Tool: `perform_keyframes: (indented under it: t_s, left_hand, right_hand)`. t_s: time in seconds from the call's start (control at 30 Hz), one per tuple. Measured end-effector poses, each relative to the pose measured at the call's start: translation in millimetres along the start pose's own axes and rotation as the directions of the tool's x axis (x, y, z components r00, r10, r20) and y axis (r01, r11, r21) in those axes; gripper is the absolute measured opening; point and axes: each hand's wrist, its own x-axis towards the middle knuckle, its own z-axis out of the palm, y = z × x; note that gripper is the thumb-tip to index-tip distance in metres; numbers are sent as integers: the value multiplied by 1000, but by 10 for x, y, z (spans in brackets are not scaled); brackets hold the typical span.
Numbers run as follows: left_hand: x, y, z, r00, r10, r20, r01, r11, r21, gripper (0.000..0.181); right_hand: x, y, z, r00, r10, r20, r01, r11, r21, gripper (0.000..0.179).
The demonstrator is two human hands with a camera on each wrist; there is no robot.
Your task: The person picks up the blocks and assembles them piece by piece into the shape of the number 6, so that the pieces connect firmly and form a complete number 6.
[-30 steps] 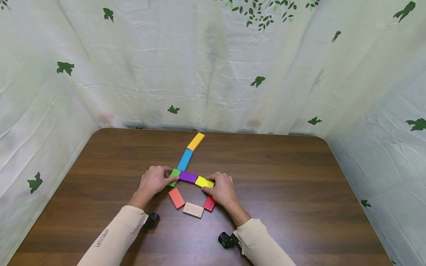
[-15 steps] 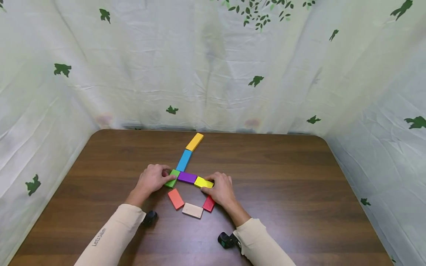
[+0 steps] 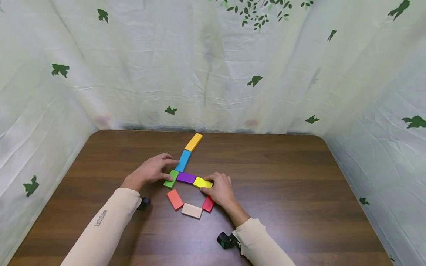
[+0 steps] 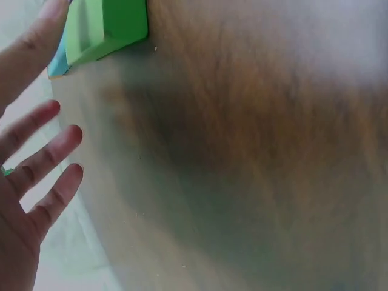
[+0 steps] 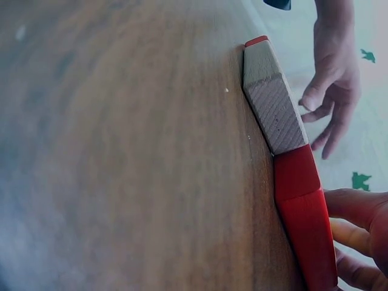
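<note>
Flat coloured wooden blocks lie in a chain on the table. My left hand [image 3: 151, 170] is spread over the green block [image 3: 171, 179], thumb at that block and a fingertip by the blue block [image 3: 183, 160]; contact is hard to tell. In the left wrist view, its fingers [image 4: 54, 197] are loosely extended. My right hand [image 3: 220, 188] pinches the yellow block [image 3: 202, 182] between thumb and fingers. A purple block [image 3: 186, 178] lies between green and yellow. Below them are an orange-red block [image 3: 175, 199], a plain wood block [image 3: 192, 211] and a red block [image 3: 208, 204], partly covered by my right hand.
An orange-yellow block [image 3: 193, 142] ends the chain near the back edge of the brown table [image 3: 283, 184]. A white curtain [image 3: 139, 66] with green leaf prints surrounds the table. Each wrist wears a small black camera [image 3: 225, 240].
My left hand has let go of the green block, its fingers spreading and shifting up toward the blue block. The right hand keeps its grip on the yellow block.
</note>
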Motion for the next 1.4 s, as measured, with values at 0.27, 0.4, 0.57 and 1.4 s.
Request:
perform_keyframes:
  t_s: [0.27, 0.4, 0.57, 1.4]
  left_hand:
    - [57, -17, -21, 992, 109, 70, -114, 991, 68, 69]
    - [71, -25, -9, 990, 109, 87, -115, 991, 70, 70]
    - [83, -48, 15, 990, 107, 88, -114, 990, 80, 72]
    - [141, -28, 19, 992, 62, 112, -74, 992, 103, 74]
  right_hand:
    - [8, -3, 20, 1000, -2, 6, 2, 1000, -4, 32]
    - [9, -10, 27, 1000, -10, 4, 10, 1000, -5, 32]
    - [10, -17, 34, 1000, -13, 1, 13, 1000, -5, 31]
    - [5, -21, 0, 1000, -6, -5, 6, 1000, 8, 31]
